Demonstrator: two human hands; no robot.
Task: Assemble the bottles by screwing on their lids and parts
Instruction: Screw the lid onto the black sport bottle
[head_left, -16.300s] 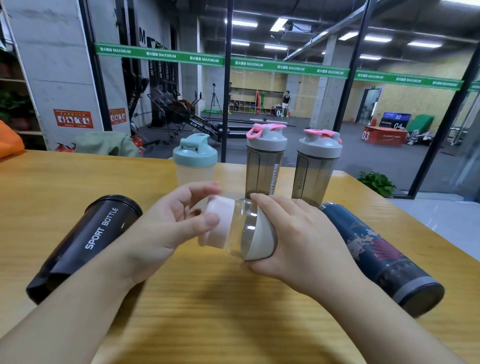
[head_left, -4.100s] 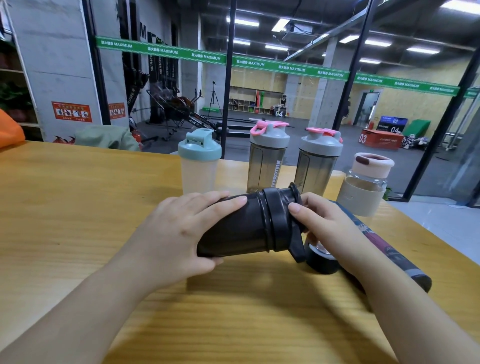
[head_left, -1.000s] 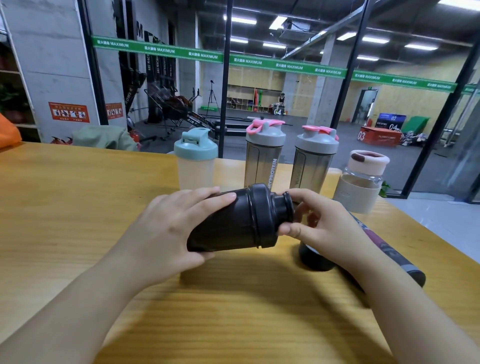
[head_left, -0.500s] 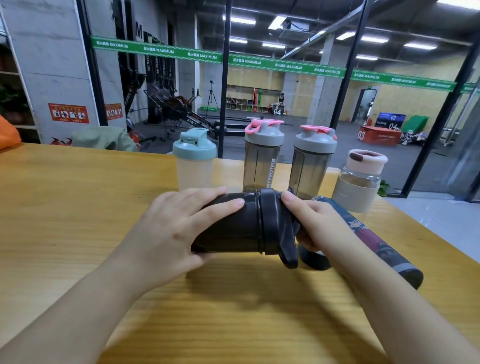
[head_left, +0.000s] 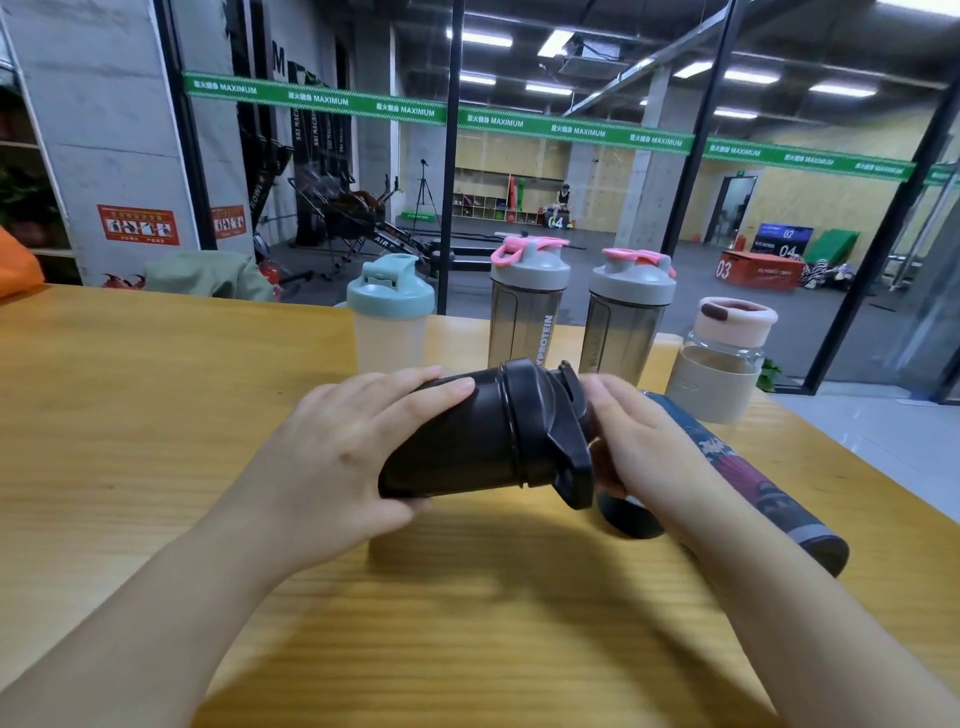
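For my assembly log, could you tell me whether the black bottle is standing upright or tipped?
Tipped: the black bottle lies nearly sideways above the table, lid end toward the right hand.

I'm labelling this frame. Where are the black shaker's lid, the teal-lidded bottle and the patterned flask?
black shaker's lid (head_left: 545, 431), head view, lid's side.
teal-lidded bottle (head_left: 389, 340), head view, cloudy body.
patterned flask (head_left: 748, 478), head view, printed side.
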